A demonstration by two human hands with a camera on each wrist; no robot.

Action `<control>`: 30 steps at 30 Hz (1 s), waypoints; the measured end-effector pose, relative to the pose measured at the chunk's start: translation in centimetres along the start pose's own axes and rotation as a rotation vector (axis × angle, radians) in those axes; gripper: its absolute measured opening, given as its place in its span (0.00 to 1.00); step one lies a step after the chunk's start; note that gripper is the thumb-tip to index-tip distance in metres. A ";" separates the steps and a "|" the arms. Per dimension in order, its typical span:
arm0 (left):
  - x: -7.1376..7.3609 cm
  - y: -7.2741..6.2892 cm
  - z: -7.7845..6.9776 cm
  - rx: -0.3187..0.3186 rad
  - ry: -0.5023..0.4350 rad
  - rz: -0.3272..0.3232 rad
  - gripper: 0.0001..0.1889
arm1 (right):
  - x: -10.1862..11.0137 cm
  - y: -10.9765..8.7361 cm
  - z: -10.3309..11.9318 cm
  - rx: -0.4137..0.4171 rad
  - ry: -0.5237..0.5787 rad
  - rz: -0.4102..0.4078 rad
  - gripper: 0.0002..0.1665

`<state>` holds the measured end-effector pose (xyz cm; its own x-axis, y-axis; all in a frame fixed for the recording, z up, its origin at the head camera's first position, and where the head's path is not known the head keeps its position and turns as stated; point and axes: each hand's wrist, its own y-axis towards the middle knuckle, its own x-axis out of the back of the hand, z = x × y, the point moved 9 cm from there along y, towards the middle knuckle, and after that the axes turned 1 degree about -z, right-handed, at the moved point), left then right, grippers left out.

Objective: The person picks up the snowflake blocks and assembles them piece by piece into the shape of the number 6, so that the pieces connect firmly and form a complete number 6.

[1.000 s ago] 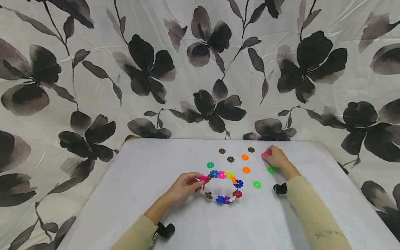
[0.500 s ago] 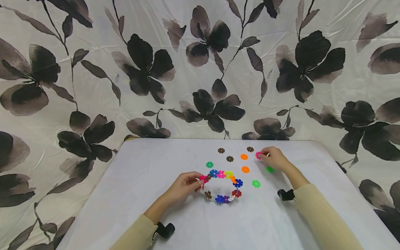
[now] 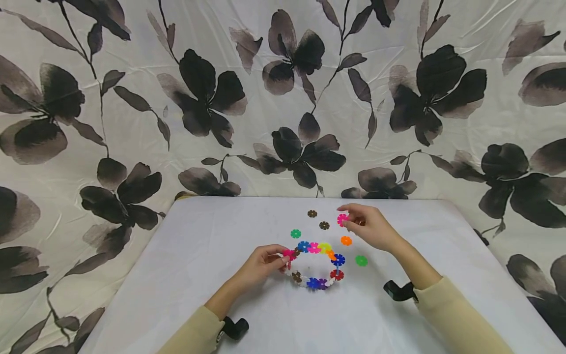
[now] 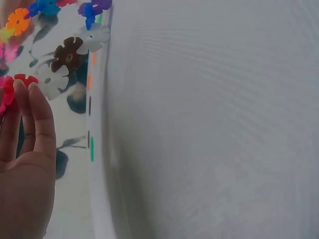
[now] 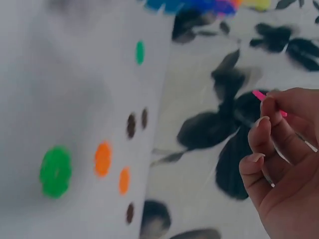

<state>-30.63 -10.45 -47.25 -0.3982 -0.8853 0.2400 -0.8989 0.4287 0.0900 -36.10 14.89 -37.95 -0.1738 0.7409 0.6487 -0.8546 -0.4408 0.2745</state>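
Note:
A ring of linked flower-shaped plastic discs (image 3: 313, 283), in blue, pink, yellow, orange, red, white, purple and brown, is at the middle of the head view. My left hand (image 3: 263, 265) pinches its left side at a pink-red disc (image 3: 289, 253). The left wrist view shows these fingers on a red disc (image 4: 25, 79), beside a clear one (image 4: 52, 81) and a brown one (image 4: 68, 56). Beyond the ring's right side, my right hand (image 3: 371, 226) pinches a loose pink disc (image 3: 342, 220) between thumb and forefinger. That pink disc (image 5: 258, 95) appears edge-on in the right wrist view.
Loose discs lie on the white table (image 3: 199, 226) behind and right of the ring: brown (image 3: 312, 214), another brown (image 3: 325, 225), teal green (image 3: 295, 233), orange (image 3: 346, 241) and bright green (image 3: 361, 260). A floral cloth (image 3: 292, 162) hangs behind the table.
My right hand has lifted the pink disc and carried it left toward the ring, now covering some loose discs in the head view. My left hand and the ring have stayed nearly still.

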 end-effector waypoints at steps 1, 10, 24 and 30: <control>-0.1 0.0 -0.1 -0.004 -0.002 0.000 0.11 | -0.3 0.0 0.8 0.014 0.011 0.008 0.18; -0.7 0.6 -0.3 -0.018 -0.004 -0.008 0.11 | -2.8 0.5 6.3 0.084 0.034 0.081 0.15; -1.0 1.1 -0.4 -0.045 -0.017 -0.003 0.11 | -6.7 2.6 8.8 0.134 -0.015 0.216 0.12; -0.9 1.5 -0.3 -0.038 -0.032 -0.011 0.11 | -7.6 3.8 8.6 0.136 -0.065 0.274 0.11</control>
<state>-31.59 -9.01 -47.07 -0.3948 -0.8950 0.2077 -0.8959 0.4251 0.1288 -33.82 3.24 -35.74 -0.3530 0.5533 0.7545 -0.7061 -0.6866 0.1732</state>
